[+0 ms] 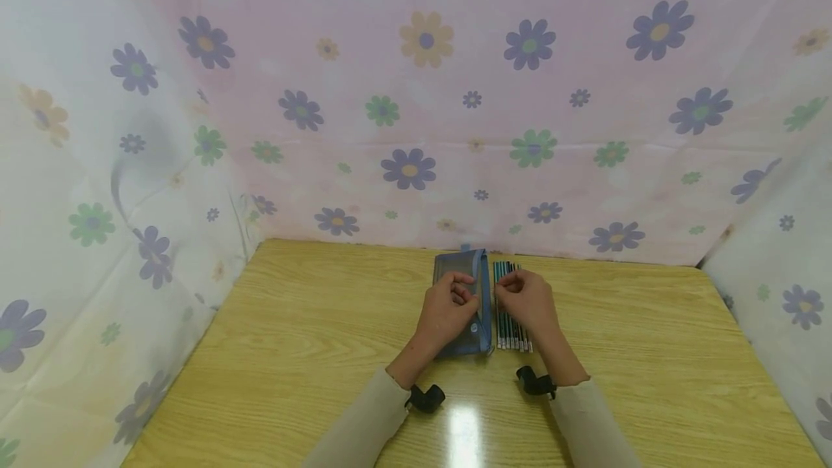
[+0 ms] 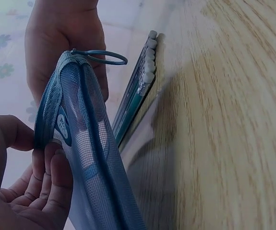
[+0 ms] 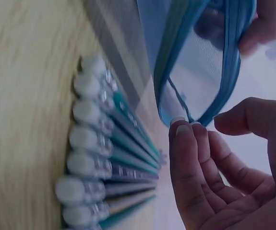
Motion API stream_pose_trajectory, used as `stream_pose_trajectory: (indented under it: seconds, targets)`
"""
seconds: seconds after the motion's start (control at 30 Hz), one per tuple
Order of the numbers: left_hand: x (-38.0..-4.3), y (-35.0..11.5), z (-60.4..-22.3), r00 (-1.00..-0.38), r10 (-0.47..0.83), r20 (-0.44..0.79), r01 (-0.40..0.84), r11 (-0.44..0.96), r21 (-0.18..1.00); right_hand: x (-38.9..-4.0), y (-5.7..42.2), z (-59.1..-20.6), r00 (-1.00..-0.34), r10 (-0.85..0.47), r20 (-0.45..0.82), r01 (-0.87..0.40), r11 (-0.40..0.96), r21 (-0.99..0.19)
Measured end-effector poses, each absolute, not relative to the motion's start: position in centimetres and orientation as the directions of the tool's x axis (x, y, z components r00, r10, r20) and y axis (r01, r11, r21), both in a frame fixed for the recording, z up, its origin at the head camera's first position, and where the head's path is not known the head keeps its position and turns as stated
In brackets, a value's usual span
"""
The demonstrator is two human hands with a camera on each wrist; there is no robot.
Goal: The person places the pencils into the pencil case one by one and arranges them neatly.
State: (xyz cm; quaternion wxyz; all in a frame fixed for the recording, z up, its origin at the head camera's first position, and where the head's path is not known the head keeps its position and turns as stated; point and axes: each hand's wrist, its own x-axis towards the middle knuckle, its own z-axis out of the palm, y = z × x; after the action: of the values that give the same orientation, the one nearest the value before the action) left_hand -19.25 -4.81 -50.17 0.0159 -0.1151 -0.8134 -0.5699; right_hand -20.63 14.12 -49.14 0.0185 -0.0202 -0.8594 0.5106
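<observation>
A blue mesh pencil case (image 1: 453, 264) with a zip lies near the table's back edge, its right side raised and its mouth gaping. My left hand (image 1: 448, 313) pinches the zip edge beside a small round label (image 2: 63, 125), thumb on one side and curled fingers on the other. At the far end of the mouth, the fingertips of my right hand (image 3: 229, 177) and its thumb meet the blue zip band (image 3: 231, 62). Below that hand lies a row of several pencils (image 1: 513, 341), dark and green, with white erasers toward me.
The wood-grain table (image 1: 312, 352) is backed by a flower-printed curtain (image 1: 416, 114), with more cloth at both sides. A blue loop (image 2: 104, 57) hangs from the case's near end. Black wrist cameras (image 1: 427, 399) sit on both wrists.
</observation>
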Motion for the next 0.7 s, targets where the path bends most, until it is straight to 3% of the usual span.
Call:
stream_pose_trajectory:
  seconds: [0.23,0.7]
  targets:
    - [-19.3,-4.8,-50.2,-0.971,0.174,0.166,0.215,0.314,0.925,-20.6,15.4,-48.8,-0.994,0.047,0.1,-0.051,0.607,-0.793]
    - [-19.4,-4.8,-50.5,-0.969,0.173,0.178,0.224,0.304,0.926,-21.1,17.4,-48.9,-0.995,0.071,0.073,-0.005,0.676,-0.737]
